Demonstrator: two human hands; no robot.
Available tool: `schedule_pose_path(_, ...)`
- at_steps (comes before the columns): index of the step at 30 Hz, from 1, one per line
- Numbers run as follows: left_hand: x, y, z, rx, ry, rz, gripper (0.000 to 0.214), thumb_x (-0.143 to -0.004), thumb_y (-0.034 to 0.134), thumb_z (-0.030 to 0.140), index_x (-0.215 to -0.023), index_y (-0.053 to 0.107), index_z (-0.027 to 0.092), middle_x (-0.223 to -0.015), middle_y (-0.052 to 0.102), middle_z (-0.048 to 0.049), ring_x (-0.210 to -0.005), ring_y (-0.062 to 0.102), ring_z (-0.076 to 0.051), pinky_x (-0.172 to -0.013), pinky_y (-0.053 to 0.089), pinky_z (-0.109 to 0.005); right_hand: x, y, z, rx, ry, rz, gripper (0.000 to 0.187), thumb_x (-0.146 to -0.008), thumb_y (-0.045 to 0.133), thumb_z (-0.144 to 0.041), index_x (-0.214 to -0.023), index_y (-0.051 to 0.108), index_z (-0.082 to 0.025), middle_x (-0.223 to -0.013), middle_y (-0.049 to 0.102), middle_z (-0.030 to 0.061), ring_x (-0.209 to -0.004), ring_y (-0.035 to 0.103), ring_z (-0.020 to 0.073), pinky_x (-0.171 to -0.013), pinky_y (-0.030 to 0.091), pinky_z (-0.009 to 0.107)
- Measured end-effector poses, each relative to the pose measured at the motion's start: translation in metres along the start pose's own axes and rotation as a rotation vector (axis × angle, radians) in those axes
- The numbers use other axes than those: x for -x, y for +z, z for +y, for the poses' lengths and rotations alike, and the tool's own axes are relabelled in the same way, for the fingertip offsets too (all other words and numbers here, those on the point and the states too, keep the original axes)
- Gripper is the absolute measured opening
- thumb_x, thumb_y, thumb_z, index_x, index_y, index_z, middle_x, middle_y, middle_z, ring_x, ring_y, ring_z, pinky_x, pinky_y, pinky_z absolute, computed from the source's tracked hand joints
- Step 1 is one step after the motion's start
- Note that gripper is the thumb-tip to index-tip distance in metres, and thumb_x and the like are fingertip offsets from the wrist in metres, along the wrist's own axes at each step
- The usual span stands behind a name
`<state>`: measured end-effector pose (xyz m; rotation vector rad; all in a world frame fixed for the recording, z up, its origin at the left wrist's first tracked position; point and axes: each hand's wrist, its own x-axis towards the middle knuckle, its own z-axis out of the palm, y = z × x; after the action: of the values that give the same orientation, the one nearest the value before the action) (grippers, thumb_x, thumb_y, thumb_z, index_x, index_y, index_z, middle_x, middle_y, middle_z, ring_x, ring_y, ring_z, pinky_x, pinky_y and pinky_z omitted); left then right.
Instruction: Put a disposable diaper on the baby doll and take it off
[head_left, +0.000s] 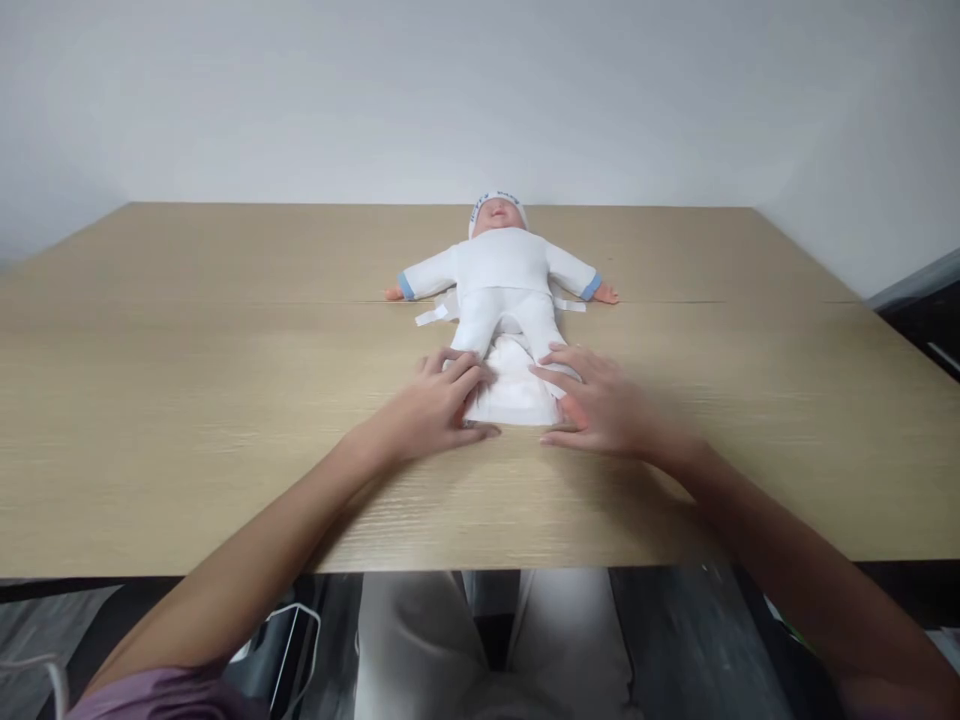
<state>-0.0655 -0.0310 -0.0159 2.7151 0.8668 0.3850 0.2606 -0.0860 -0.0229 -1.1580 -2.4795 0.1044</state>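
Note:
A baby doll (504, 262) in a white suit with blue cuffs lies on its back, head away from me and arms spread. Beneath its hips and between its legs is an unfolded white diaper (517, 390), its tabs showing at both sides of the waist. My left hand (442, 402) curves round the doll's lower leg on the left, fingers over the top; that foot is hidden. On the other side, my right hand (592, 405) is loosely wrapped round the other lower leg, with the foot partly visible between thumb and fingers. Slight blur softens my right hand.
The wide wooden table (225, 400) has a seam across it behind the doll's hips. A pale wall (480, 100) stands behind it. Below the near edge are my legs (420, 640) and a white cable (311, 640). Something black (922, 315) stands at the far right.

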Motion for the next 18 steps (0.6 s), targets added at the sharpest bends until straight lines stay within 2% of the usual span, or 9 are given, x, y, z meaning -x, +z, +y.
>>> schedule_pose_path(3,-0.001,0.002,0.002,0.004,-0.017,0.047,0.032,-0.101,0.070,0.031,-0.132,0.068,0.022,-0.141,0.069,-0.0127,-0.131,0.054,-0.039,-0.117,0.045,-0.057,0.001,0.012,-0.006,0.097,0.024,0.036,0.064,-0.104,0.074,-0.039,-0.164,0.061,-0.025,-0.161,0.063,0.0184,-0.159,0.052,0.0431,-0.131,0.044,0.068)
schedule_pose_path(5,-0.004,0.001,0.002,0.053,-0.026,0.089,0.019,-0.105,0.063,0.029,-0.122,0.070,0.023,-0.130,0.073,-0.0103,-0.125,0.056,-0.035,-0.115,0.046,-0.054,0.000,0.017,-0.008,0.112,0.046,0.072,0.051,-0.104,0.067,-0.025,-0.155,0.069,-0.026,-0.156,0.066,0.0162,-0.155,0.055,0.0403,-0.130,0.046,0.066)
schedule_pose_path(7,-0.008,-0.003,0.001,0.116,-0.051,0.129,0.020,-0.112,0.055,0.035,-0.114,0.072,0.023,-0.118,0.076,-0.0084,-0.118,0.058,-0.032,-0.113,0.046,-0.051,-0.003,0.019,-0.009,0.074,0.070,0.124,0.039,-0.106,0.062,-0.020,-0.142,0.077,-0.026,-0.151,0.069,0.0149,-0.150,0.059,0.0380,-0.125,0.050,0.063)
schedule_pose_path(10,-0.019,-0.013,-0.008,0.241,-0.114,0.201,0.031,-0.115,0.052,0.044,-0.108,0.074,0.024,-0.107,0.078,-0.0058,-0.106,0.064,-0.028,-0.103,0.049,-0.045,-0.014,0.017,-0.006,-0.023,0.096,0.204,0.028,-0.109,0.057,-0.022,-0.125,0.080,-0.023,-0.138,0.075,0.0148,-0.132,0.068,0.0352,-0.114,0.057,0.057)
schedule_pose_path(13,-0.038,-0.026,-0.023,0.319,-0.129,0.342,0.031,-0.111,0.058,0.048,-0.110,0.077,0.023,-0.118,0.078,-0.0070,-0.114,0.067,-0.029,-0.108,0.048,-0.045,-0.037,0.007,0.008,-0.125,0.124,0.302,0.026,-0.113,0.054,-0.031,-0.116,0.078,-0.023,-0.121,0.077,0.0127,-0.113,0.072,0.0318,-0.103,0.061,0.051)
schedule_pose_path(16,-0.066,-0.038,-0.045,0.343,-0.155,0.476,0.032,-0.108,0.063,0.050,-0.108,0.077,0.022,-0.127,0.075,-0.0094,-0.128,0.063,-0.033,-0.121,0.040,-0.048,-0.074,-0.003,0.034,-0.216,0.165,0.426,0.031,-0.114,0.054,-0.045,-0.113,0.077,-0.024,-0.121,0.076,0.0126,-0.117,0.071,0.0318,-0.108,0.059,0.050)
schedule_pose_path(18,-0.089,-0.042,-0.061,0.449,-0.225,0.509,0.034,-0.108,0.064,0.052,-0.102,0.076,0.021,-0.121,0.075,-0.0094,-0.124,0.063,-0.033,-0.117,0.043,-0.046,-0.105,-0.005,0.057,-0.280,0.247,0.444,0.036,-0.111,0.058,-0.054,-0.109,0.076,-0.023,-0.120,0.076,0.0127,-0.117,0.070,0.0333,-0.112,0.057,0.053)
